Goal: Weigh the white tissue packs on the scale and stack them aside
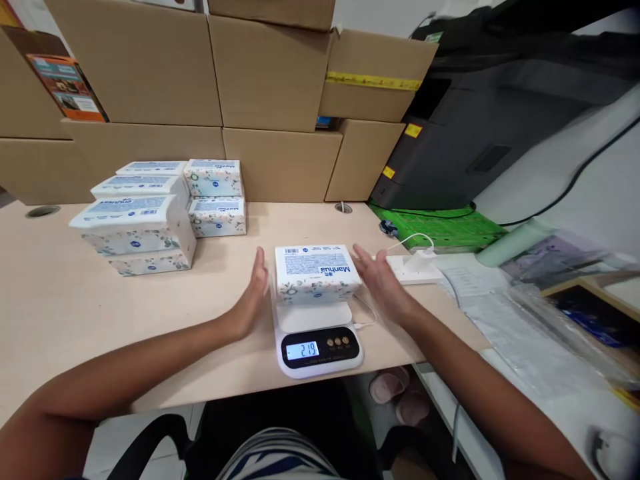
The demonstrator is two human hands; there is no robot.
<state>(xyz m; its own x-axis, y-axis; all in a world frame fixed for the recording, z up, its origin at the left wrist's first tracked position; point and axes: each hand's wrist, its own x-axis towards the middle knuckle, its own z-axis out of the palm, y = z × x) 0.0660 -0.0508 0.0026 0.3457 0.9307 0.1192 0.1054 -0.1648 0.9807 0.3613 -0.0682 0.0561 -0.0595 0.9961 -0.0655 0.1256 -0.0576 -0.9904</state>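
A white tissue pack (317, 270) printed "Manhua" lies on the platform of a white digital scale (320, 363). The scale's lit display reads about 219, possibly with a decimal point. To the left of the pack, my left hand (251, 297) stands edge-down with fingers stretched out, apart from it. My right hand (385, 283) is at the pack's right side, fingers extended and very near its edge; whether they touch I cannot tell. More tissue packs (133, 230) are stacked at the left of the desk.
Cardboard boxes (273, 73) form a wall along the back. A white power strip (413, 268) with cables sits right of the scale. A dark grey machine (465, 133) stands on a green crate-like base (440, 227). Clear plastic bags (545, 327) lie at the right.
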